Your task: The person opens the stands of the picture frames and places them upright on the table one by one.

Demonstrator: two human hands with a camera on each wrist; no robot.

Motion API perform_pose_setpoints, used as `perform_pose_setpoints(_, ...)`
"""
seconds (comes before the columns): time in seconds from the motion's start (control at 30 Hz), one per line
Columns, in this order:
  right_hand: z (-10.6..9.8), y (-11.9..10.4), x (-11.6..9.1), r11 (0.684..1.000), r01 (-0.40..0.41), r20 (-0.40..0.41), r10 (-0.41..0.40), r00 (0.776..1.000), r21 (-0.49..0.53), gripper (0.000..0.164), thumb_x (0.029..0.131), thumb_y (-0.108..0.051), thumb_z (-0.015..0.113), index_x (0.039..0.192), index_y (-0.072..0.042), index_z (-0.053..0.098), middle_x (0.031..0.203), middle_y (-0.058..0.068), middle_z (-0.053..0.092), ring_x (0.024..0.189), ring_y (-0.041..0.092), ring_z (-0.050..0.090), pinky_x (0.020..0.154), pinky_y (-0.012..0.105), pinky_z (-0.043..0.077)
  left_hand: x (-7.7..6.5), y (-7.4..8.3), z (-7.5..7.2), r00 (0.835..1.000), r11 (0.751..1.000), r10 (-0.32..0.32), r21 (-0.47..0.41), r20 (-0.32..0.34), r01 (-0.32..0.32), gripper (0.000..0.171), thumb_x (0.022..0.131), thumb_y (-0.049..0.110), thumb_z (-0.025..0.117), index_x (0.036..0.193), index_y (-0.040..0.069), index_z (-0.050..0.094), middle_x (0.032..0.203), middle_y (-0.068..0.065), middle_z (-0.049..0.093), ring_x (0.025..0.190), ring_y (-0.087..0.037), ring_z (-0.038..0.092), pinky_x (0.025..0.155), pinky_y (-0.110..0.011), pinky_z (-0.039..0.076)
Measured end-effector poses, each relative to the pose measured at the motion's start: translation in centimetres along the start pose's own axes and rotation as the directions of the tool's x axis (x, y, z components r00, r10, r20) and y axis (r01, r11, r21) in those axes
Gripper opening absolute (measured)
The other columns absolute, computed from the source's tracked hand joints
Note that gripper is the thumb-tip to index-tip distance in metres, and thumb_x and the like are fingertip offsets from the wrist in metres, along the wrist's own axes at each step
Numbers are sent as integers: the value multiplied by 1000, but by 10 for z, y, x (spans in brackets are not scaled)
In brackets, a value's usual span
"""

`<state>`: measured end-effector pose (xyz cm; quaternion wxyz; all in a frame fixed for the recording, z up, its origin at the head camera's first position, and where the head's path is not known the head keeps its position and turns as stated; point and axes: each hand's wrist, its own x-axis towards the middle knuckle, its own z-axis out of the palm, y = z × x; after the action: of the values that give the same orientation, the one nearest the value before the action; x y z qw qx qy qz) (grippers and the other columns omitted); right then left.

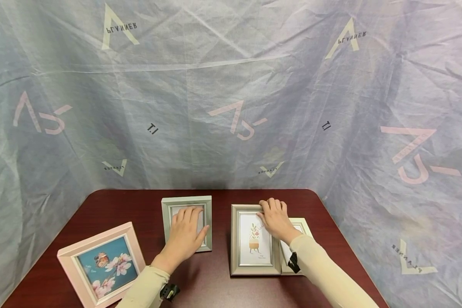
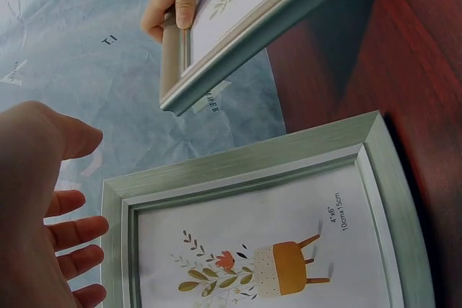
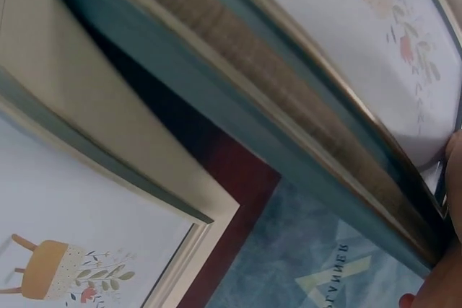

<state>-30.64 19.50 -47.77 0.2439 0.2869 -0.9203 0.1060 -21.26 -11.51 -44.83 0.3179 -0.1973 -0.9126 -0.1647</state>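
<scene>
A green picture frame stands upright at the table's back middle, with my left hand in front of it. In the left wrist view, the fingers are loosely spread at the top edge of that green frame, holding nothing. To the right, my right hand grips the top right corner of a champagne-coloured picture frame, thumb on its front and fingers over the top edge. Both frames carry a potted-plant print. A cream picture frame is partly hidden by the champagne frame and my right arm.
A pink picture frame with a butterfly-and-blossom picture stands angled at the left front. The dark red table ends against a grey printed cloth hanging behind and at both sides.
</scene>
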Motion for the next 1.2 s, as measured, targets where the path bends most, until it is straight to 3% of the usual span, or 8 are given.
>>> perform_pose_setpoints(0.17, -4, -6, -1, 999, -13, -32, 14, 999, 33, 36, 97, -26, 63, 120, -1, 51, 100, 12, 42, 94, 31, 39, 89, 55, 27, 1, -2, -2, 1000, 1000, 6, 3, -8, -6, 49, 88, 26, 74, 125, -2, 56, 118, -18, 56, 110, -37, 50, 88, -54, 39)
perform_pose_setpoints(0.43, -13, -18, -4, 995, -49, -118, 59, 991, 87, 22, 99, -21, 60, 113, -4, 54, 100, 12, 45, 96, 33, 40, 91, 57, 24, 7, -10, -9, 1000, 1000, 5, -6, -20, -5, 48, 89, 24, 74, 124, -3, 56, 118, -19, 55, 110, -38, 49, 88, -56, 38)
perform_pose_setpoints(0.67, -20, -24, -8, 994, -25, -197, 46, 979, 106, 22, 97, -19, 61, 112, -4, 57, 98, 11, 45, 98, 35, 42, 90, 60, 23, 12, -12, -17, 1000, 1000, -3, 19, -16, 3, 49, 88, 23, 74, 124, -3, 55, 118, -19, 55, 109, -39, 48, 85, -54, 37)
perform_pose_setpoints(0.93, -26, -29, -15, 995, -15, -210, 36, 977, 98, 21, 97, -19, 60, 114, -6, 61, 103, 14, 46, 98, 36, 42, 91, 61, 22, 15, -14, -20, 1000, 1000, 8, 29, -30, -8, 50, 87, 22, 75, 125, -3, 55, 119, -19, 55, 110, -39, 49, 85, -54, 37)
perform_pose_setpoints(1.07, -28, -31, -18, 995, -17, -217, 38, 975, 97, 24, 102, -26, 53, 112, -6, 61, 104, 15, 46, 97, 37, 41, 91, 62, 21, 16, -14, -20, 999, 999, 17, 28, -37, -16, 49, 87, 23, 74, 124, -3, 55, 120, -19, 55, 110, -39, 48, 85, -54, 37)
perform_pose_setpoints(1.2, -29, -33, -18, 995, -13, -230, 36, 973, 100, 38, 105, -37, 41, 111, -6, 61, 104, 15, 46, 98, 38, 41, 91, 62, 21, 16, -14, -20, 999, 1000, 14, 18, -31, -14, 49, 88, 23, 74, 125, -3, 55, 120, -19, 55, 111, -39, 48, 85, -55, 37)
